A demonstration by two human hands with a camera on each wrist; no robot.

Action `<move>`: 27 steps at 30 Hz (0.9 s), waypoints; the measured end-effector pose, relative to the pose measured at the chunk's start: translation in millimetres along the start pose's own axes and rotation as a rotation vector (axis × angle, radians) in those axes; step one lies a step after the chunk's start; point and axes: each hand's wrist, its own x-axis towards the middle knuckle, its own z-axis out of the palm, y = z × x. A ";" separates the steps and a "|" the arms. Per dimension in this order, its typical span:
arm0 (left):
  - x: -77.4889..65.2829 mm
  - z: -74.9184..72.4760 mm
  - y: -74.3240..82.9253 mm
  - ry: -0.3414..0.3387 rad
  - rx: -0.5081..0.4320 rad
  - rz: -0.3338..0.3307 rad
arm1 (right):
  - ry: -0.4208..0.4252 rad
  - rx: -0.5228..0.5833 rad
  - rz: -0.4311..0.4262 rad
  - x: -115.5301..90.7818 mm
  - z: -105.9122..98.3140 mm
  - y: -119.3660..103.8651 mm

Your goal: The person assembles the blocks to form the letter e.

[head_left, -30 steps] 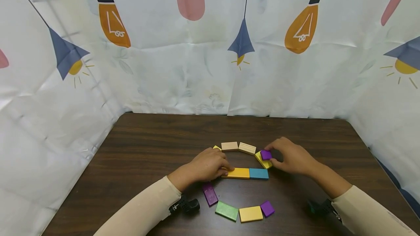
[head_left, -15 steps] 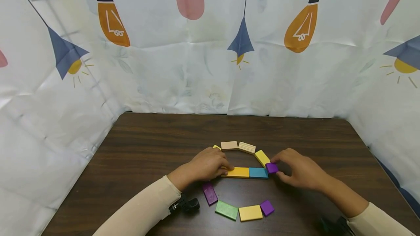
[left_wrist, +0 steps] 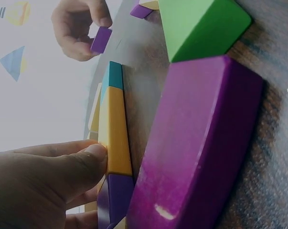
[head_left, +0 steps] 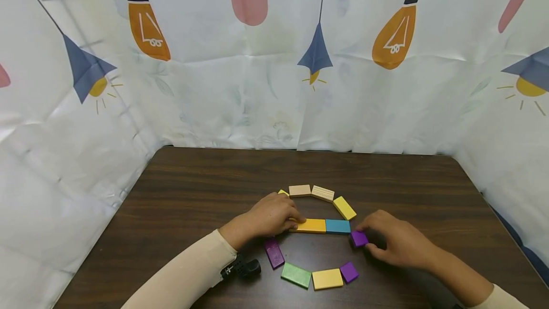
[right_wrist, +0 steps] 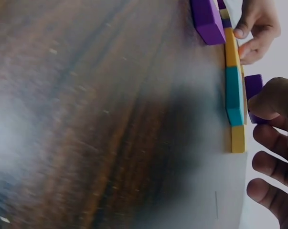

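My right hand (head_left: pixel 396 240) pinches a small purple block (head_left: pixel 359 239) between thumb and index finger, its other fingers spread loosely in the right wrist view. That block is just right of the near corner of a blue block (head_left: pixel 338 226). The blue block lies end to end with an orange block (head_left: pixel 315 225). My left hand (head_left: pixel 272 213) rests over the left part of this row, thumb and index fingertips pressing on the orange block. In the left wrist view another purple block (left_wrist: pixel 120 195) continues the row under the left hand, mostly hidden from the head view.
Two tan blocks (head_left: pixel 299 191) and a yellow block (head_left: pixel 344 208) curve above the row on the dark table (head_left: pixel 206 175). Nearer lie a magenta-purple block (head_left: pixel 274 253), a green block (head_left: pixel 296 275), a yellow block (head_left: pixel 328 279) and a purple block (head_left: pixel 349 272). A printed curtain (head_left: pixel 274 108) stands behind.
My right hand has carried the small purple block toward me and slightly right, from over the yellow block, past the blue block's end. The left hand has stayed in place.
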 end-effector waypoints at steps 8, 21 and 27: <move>-0.1 0.3 -0.9 -0.012 -0.008 -0.014 | -0.039 0.025 -0.002 -5.9 5.2 -5.5; 0.6 -0.3 -1.2 -0.019 -0.006 -0.010 | -0.110 0.098 -0.008 -12.2 10.7 -13.9; 0.7 -0.1 -1.1 -0.017 -0.009 -0.008 | -0.095 0.115 -0.039 -14.7 13.0 -15.5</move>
